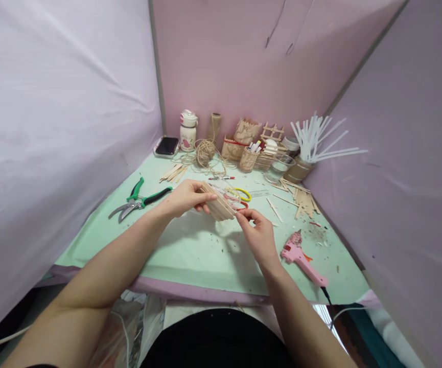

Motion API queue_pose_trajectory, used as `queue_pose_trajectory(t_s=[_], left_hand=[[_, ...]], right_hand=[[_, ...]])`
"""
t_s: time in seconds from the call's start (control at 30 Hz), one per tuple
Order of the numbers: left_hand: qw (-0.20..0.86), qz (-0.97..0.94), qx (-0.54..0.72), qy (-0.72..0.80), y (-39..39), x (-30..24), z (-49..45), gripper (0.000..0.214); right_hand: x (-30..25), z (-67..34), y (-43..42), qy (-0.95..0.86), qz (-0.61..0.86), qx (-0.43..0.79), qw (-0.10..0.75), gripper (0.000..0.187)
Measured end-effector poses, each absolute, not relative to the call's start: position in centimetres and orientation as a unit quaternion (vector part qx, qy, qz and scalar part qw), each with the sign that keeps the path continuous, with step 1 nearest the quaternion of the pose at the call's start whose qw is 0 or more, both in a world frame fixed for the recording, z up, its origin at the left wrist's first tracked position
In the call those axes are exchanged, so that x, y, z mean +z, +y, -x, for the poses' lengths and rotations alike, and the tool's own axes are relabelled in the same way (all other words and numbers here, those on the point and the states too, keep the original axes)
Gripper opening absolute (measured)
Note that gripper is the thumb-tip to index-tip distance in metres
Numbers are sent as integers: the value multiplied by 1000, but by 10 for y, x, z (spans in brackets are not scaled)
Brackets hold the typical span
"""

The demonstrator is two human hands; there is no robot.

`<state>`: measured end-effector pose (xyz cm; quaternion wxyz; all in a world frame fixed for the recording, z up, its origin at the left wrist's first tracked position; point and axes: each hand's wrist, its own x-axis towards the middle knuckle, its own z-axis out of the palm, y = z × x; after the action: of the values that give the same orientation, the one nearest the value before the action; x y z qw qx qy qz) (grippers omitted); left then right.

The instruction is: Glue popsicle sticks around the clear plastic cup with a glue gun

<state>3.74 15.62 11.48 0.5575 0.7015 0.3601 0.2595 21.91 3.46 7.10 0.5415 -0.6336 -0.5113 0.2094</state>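
Observation:
My left hand (193,198) grips a small panel of pale wooden craft sticks (219,204), thumb on top and fingers beneath, tilted above the table. At the panel's right end is my right hand (257,231), its thumb and forefinger pinched together at the corner. Whether a small piece sits in that pinch is too fine to make out. Behind the panel lie scissors with yellow handles (243,194) and another pair with red handles (242,205), partly hidden. A pink glue gun (303,259) rests on the table right of my right hand.
Green-handled pruning shears (136,201) lie at the left. Loose craft sticks (303,200) are heaped at right. Along the back stand a phone (166,146), a white bottle (188,132), a twine ball (205,153), stick-built boxes (233,148), a clear cup (278,168) and white glue sticks (315,135).

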Motion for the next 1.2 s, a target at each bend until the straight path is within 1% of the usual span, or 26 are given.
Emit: queue_pose_trajectory(t_s=[0.13, 0.37, 0.63, 0.97, 1.2], left_hand=[[563, -700, 257, 355, 156, 114, -37, 25], [572, -695, 256, 353, 157, 115, -36, 29], [572, -692, 253, 361, 158, 110, -36, 26], [583, -687, 241, 361, 153, 115, -38, 18], [584, -679, 251, 366, 155, 115, -37, 22]], right_hand=[[71, -221, 37, -509, 632, 227, 539, 21], [67, -227, 41, -508, 619, 269, 536, 28], [73, -227, 38, -516, 625, 256, 527, 26], [77, -234, 38, -553, 629, 252, 485, 24], [76, -236, 39, -559, 637, 240, 474, 25]])
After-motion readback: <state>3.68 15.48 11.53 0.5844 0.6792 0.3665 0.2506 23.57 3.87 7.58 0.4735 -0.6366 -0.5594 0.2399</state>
